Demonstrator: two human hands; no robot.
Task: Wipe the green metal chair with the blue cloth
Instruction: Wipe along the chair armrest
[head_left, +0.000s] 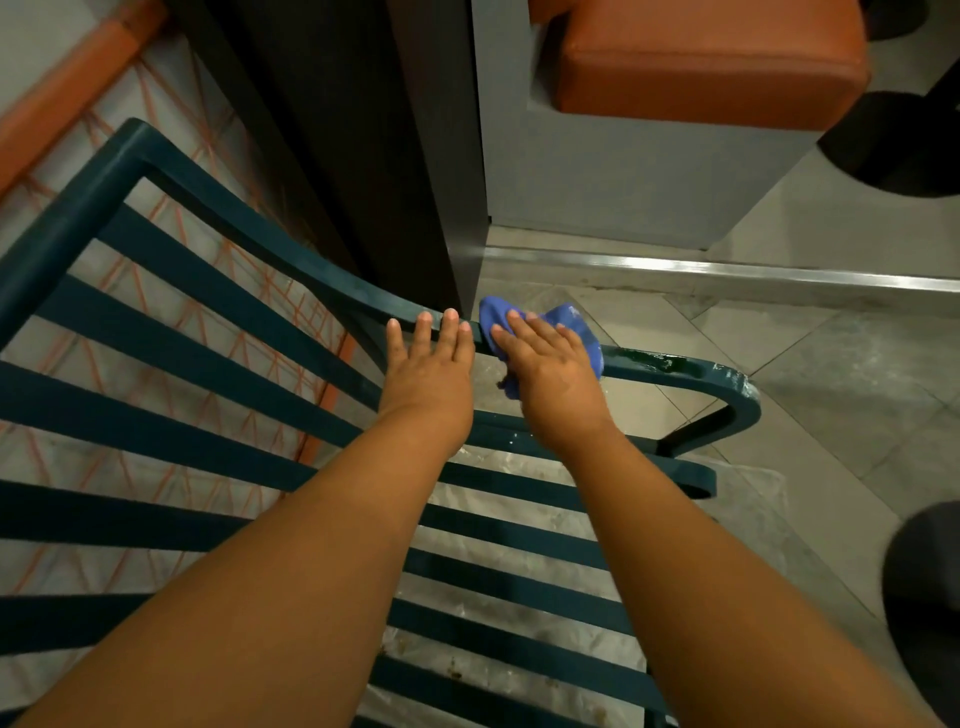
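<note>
The dark green metal chair (171, 358) fills the lower left, its flat slats running across the view and its armrest curving to the right. The blue cloth (574, 325) lies bunched on the armrest. My right hand (550, 371) presses flat on the cloth, fingers spread over it. Just to its left, my left hand (431, 364) rests on the same rail, fingers extended and apart, holding nothing. The armrest's right end (727, 382) looks wet and shiny.
A dark panel (363, 156) stands close behind the armrest. An orange cushioned seat (711, 57) on a grey base sits at the upper right. A metal floor strip (727, 273) crosses the tiled floor. Round dark bases (909, 145) stand at the right edge.
</note>
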